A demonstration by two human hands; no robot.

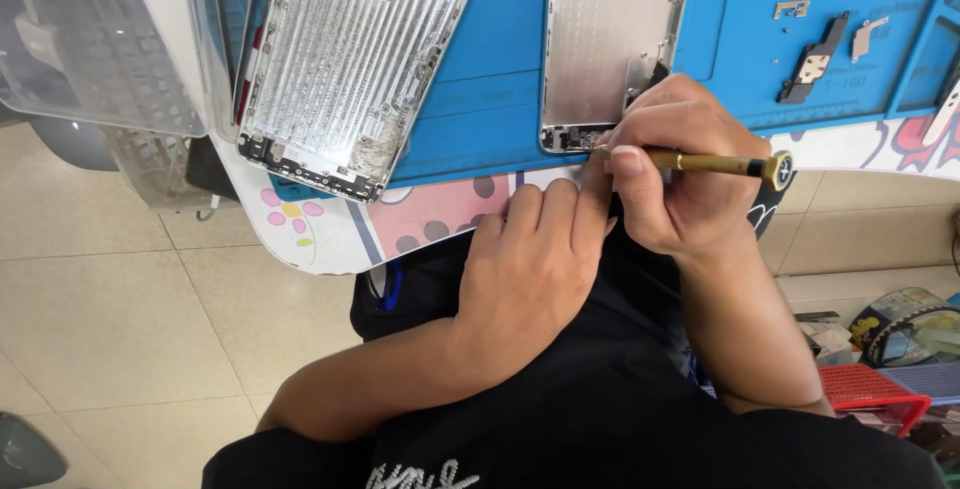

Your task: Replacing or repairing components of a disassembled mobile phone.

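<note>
My right hand (680, 164) grips a gold precision screwdriver (715, 163), its tip pressed at the lower corner of a bare metal phone housing (612, 44) lying on the blue work mat (500, 89). My left hand (525, 269) rests flat at the table's front edge, its fingertips touching the mat just under that housing and holding nothing. A second, more reflective metal phone housing (350, 59) lies tilted on the mat to the left.
Small black and silver phone parts (815, 54) lie on the mat at right. A clear plastic tray (90, 39) sits at the far left. Beige tiled floor (120, 319) lies below, with a red basket (870, 389) and clutter at right.
</note>
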